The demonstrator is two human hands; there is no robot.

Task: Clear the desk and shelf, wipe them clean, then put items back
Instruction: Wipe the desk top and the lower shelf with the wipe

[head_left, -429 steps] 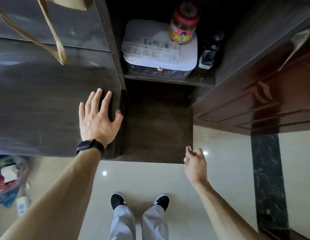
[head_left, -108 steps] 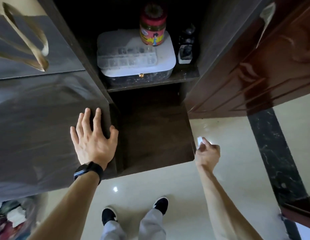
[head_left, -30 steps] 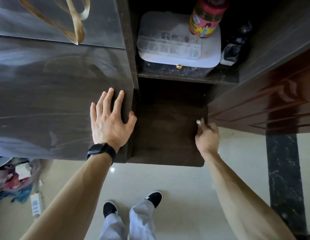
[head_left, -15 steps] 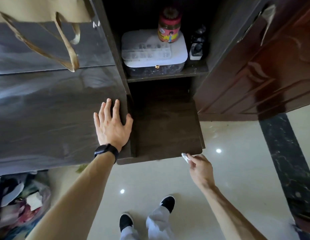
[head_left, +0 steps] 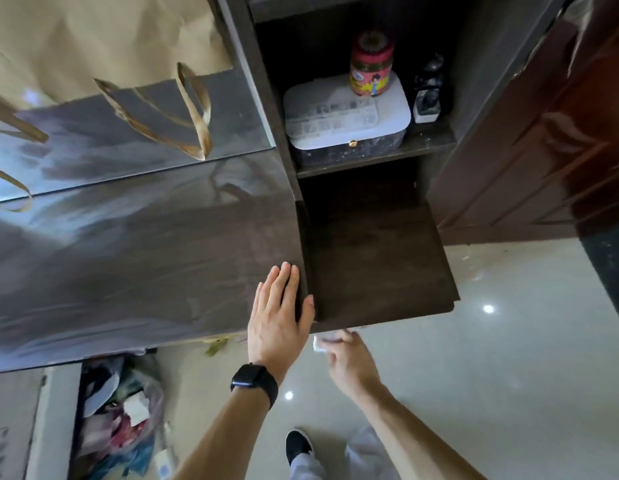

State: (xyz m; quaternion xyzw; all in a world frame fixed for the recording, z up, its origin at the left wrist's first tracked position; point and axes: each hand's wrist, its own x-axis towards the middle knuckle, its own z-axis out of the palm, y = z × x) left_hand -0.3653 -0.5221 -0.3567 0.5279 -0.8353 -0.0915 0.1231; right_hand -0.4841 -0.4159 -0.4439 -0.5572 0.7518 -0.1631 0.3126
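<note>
My left hand [head_left: 278, 320] lies flat with straight fingers on the right end of the dark glossy desk top [head_left: 134, 258]. My right hand [head_left: 347, 358] pinches a small white wipe [head_left: 319, 344] just below the front edge of the lower dark shelf board [head_left: 377, 268]. On the upper shelf [head_left: 429, 147] stands a white-lidded storage box [head_left: 346, 116] with a pink jar [head_left: 370, 69] on top. A small dark bottle [head_left: 427, 95] stands to its right.
A brown paper bag with handles [head_left: 103, 46] sits on the desk at the back left. A brown wooden door [head_left: 550, 133] stands at the right. A heap of rubbish in a bag [head_left: 117, 417] lies on the tiled floor under the desk.
My right hand with the wipe has slid left along the shelf board's front edge to a spot near my left wrist. My left hand has stayed flat on the desk.
</note>
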